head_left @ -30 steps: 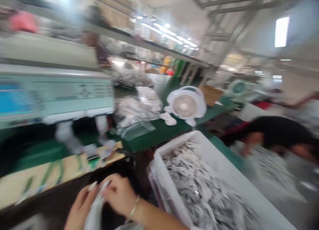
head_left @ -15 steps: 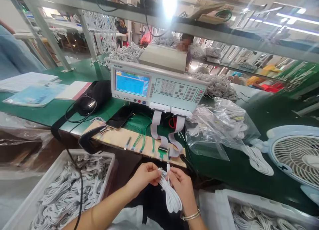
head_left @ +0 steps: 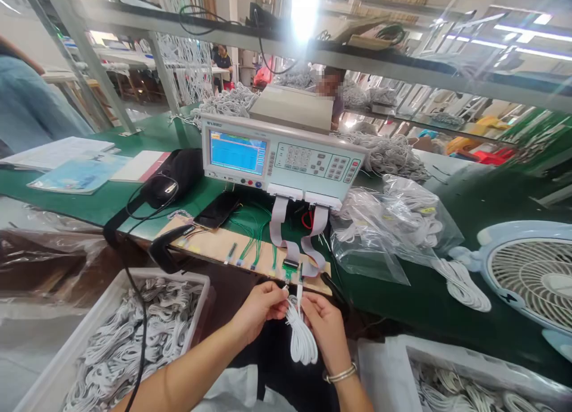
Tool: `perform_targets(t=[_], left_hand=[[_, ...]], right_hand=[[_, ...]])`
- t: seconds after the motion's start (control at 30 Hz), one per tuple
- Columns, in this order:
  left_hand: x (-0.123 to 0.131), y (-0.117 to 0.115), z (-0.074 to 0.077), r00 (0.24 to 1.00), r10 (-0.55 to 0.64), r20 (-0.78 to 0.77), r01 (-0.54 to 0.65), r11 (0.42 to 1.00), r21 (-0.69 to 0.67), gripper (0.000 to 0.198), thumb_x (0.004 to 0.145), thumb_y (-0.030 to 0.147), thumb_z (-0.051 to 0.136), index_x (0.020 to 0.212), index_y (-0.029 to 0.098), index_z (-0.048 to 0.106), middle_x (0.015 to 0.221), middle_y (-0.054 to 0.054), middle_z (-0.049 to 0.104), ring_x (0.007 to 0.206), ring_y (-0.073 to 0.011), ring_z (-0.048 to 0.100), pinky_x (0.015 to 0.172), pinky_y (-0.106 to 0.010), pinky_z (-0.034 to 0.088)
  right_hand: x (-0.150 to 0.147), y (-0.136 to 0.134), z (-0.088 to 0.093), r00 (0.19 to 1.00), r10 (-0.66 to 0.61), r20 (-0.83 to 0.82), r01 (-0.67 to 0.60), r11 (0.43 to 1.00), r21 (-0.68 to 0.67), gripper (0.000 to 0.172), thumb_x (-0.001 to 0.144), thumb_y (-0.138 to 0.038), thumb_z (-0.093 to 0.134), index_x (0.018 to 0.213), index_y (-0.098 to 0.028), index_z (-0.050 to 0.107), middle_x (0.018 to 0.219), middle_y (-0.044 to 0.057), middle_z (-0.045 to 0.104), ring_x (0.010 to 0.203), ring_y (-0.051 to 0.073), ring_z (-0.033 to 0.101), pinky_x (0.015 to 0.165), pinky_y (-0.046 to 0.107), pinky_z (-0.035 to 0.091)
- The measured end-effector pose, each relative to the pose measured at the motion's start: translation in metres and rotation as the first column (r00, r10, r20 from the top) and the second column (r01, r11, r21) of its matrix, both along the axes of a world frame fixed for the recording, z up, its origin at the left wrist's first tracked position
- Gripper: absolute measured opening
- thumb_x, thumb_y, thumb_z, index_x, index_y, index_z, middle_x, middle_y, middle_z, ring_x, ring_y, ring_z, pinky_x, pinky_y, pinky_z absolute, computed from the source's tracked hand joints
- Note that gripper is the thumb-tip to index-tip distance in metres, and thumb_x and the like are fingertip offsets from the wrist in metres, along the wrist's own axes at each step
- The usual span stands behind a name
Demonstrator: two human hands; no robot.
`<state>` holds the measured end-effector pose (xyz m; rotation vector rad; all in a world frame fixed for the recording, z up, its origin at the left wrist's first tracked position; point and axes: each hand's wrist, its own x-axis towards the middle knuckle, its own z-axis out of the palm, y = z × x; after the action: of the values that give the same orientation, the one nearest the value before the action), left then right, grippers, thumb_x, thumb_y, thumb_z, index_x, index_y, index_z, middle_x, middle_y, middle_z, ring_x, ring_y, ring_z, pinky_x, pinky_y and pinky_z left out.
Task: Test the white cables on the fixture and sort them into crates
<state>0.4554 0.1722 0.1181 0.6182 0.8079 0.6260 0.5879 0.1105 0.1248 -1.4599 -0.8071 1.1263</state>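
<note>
A coiled white cable [head_left: 304, 339] hangs between my two hands at the front edge of the bench. My left hand [head_left: 267, 300] pinches one connector end of it, close against the small green circuit board [head_left: 288, 271]. With thumb and fingers closed, my right hand [head_left: 319, 312] grips the other white plug [head_left: 300, 294], which points up at the slim socket beside that board. Whether either plug is fully seated I cannot tell. Grey ribbon cables [head_left: 277, 218] run from the board area up to a tester [head_left: 281, 156] with a lit blue screen.
Bins of coiled cables stand at left [head_left: 203, 290] and right [head_left: 393, 358]. Bagged cables [head_left: 393, 227] and a blue fan [head_left: 531, 269] are on the right of the bench. A phone [head_left: 218, 209], black bag [head_left: 179, 168] and papers [head_left: 80, 172] lie left. A black cable hangs down left.
My left hand has brought its connector up to the green board's edge. The cable coil has swung slightly left and up. The view has shifted a little.
</note>
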Motion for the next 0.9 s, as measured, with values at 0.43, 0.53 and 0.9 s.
perform_targets(t=[0.43,0.53,0.9], left_hand=[[0.013,-0.018,0.002,0.967,0.221,0.125,-0.224,0.974,0.015,0.027,0.062,0.034,0.065,0.059,0.012,0.049,0.054,0.001,0.053,0.047,-0.0046,0.045,0.048,-0.016,0.036],[0.010,-0.017,0.003,0.978,0.198,0.065,-0.201,0.979,0.034,0.028,0.060,0.034,0.067,0.062,0.011,0.052,0.058,-0.002,0.057,0.050,-0.0062,0.048,0.052,-0.019,0.039],[0.017,-0.013,-0.003,0.964,0.228,0.135,-0.226,0.974,-0.030,0.025,0.057,0.033,0.068,0.062,0.012,0.055,0.056,0.001,0.053,0.048,-0.0058,0.043,0.052,-0.019,0.034]], right_hand=[[-0.004,-0.007,-0.012,0.978,-0.102,-0.183,0.105,0.995,0.002,0.023,0.072,-0.036,0.058,0.080,-0.014,0.058,0.058,-0.003,0.054,0.038,0.004,0.038,0.032,0.013,0.027],[-0.003,-0.004,-0.014,0.972,-0.099,-0.214,0.098,0.995,-0.014,0.023,0.071,-0.035,0.060,0.079,-0.013,0.058,0.056,-0.003,0.052,0.038,0.004,0.038,0.032,0.013,0.027],[-0.003,-0.003,-0.003,0.970,-0.127,-0.207,0.120,0.992,-0.045,0.026,0.065,-0.035,0.063,0.082,-0.015,0.059,0.060,-0.002,0.054,0.041,0.007,0.041,0.033,0.015,0.027]])
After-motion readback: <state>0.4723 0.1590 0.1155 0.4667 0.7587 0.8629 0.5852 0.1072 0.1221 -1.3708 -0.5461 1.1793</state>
